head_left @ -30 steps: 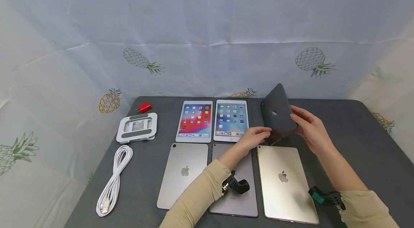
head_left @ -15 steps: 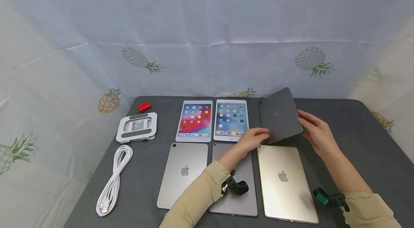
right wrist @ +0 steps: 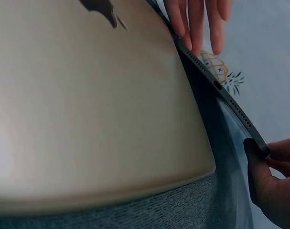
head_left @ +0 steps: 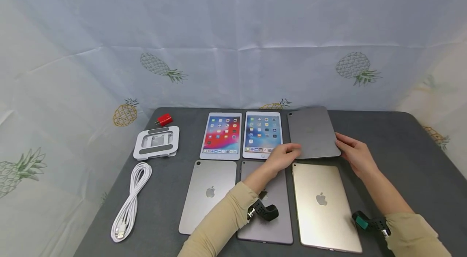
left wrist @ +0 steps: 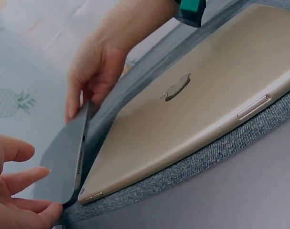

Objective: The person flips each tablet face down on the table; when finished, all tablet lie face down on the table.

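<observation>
A dark grey tablet (head_left: pixel 311 133) lies back-up and almost flat at the back right of the grey table (head_left: pixel 405 155). Its near edge (right wrist: pixel 221 90) is still lifted a little off the cloth. My left hand (head_left: pixel 288 153) pinches its near left corner (left wrist: pixel 63 157). My right hand (head_left: pixel 348 149) holds its near right corner between fingers (left wrist: pixel 75 102) and thumb. A gold tablet (head_left: pixel 322 204) lies back-up just in front of the grey one, below both hands.
Two tablets lie screen-up, one (head_left: pixel 221 135) left of the other (head_left: pixel 262 134). A silver tablet (head_left: pixel 208 194) and another grey tablet (head_left: pixel 270 216) lie back-up under my left forearm. A white stand (head_left: pixel 157 142), a red plug (head_left: pixel 164 119) and a coiled white cable (head_left: pixel 130 204) lie at the left.
The dark grey tablet has come down from a steep tilt to nearly flat on the table. Both hands went down with it and still hold its near corners.
</observation>
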A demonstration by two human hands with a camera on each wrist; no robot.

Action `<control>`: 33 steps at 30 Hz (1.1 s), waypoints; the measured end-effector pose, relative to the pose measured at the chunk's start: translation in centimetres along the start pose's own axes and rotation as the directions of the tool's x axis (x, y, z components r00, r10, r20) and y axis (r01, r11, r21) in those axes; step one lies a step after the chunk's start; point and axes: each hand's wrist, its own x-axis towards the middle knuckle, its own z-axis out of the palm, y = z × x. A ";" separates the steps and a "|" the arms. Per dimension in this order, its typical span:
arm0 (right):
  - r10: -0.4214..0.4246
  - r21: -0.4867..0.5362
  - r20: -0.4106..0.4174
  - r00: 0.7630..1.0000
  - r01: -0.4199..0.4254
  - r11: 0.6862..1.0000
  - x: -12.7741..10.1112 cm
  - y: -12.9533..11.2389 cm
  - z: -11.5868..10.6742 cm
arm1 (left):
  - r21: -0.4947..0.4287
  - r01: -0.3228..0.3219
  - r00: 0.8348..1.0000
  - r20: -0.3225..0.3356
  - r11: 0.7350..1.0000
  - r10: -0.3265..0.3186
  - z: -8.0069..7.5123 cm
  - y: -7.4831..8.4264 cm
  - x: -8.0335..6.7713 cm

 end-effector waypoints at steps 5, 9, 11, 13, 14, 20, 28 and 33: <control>-0.018 -0.156 0.002 1.000 0.018 0.988 0.4 0.3 0.0 | 0.024 0.004 1.000 0.000 1.000 -0.004 0.1 0.1 -0.1; 0.000 -0.256 0.024 1.000 0.006 0.967 0.6 0.3 0.2 | 0.035 0.003 1.000 0.009 0.999 -0.004 0.0 0.1 -0.3; 0.017 -0.312 0.035 0.999 -0.005 0.950 0.7 0.3 0.3 | 0.051 -0.002 1.000 0.022 0.999 0.001 -0.1 0.1 -0.4; 0.027 -0.366 0.040 0.999 -0.011 0.930 0.7 0.4 0.4 | 0.072 -0.011 0.999 0.034 0.997 0.008 -0.2 0.2 -0.4; 0.027 -0.396 0.041 0.999 -0.008 0.918 0.7 0.3 0.5 | 0.081 -0.016 0.999 0.040 0.997 0.013 -0.2 0.2 -0.5; -0.023 -0.561 0.046 0.999 0.045 0.826 0.8 -0.1 0.8 | 0.088 -0.018 0.999 0.049 0.996 0.013 -0.2 0.1 -0.7; -0.145 -0.648 0.039 0.989 0.136 0.749 0.9 0.1 1.1 | 0.070 0.002 0.999 0.043 0.998 -0.005 -0.2 -0.2 -0.7; -0.186 -0.676 0.044 0.982 0.166 0.718 1.0 0.1 1.4 | 0.045 0.010 0.998 0.058 0.999 -0.013 -0.4 -0.3 -0.7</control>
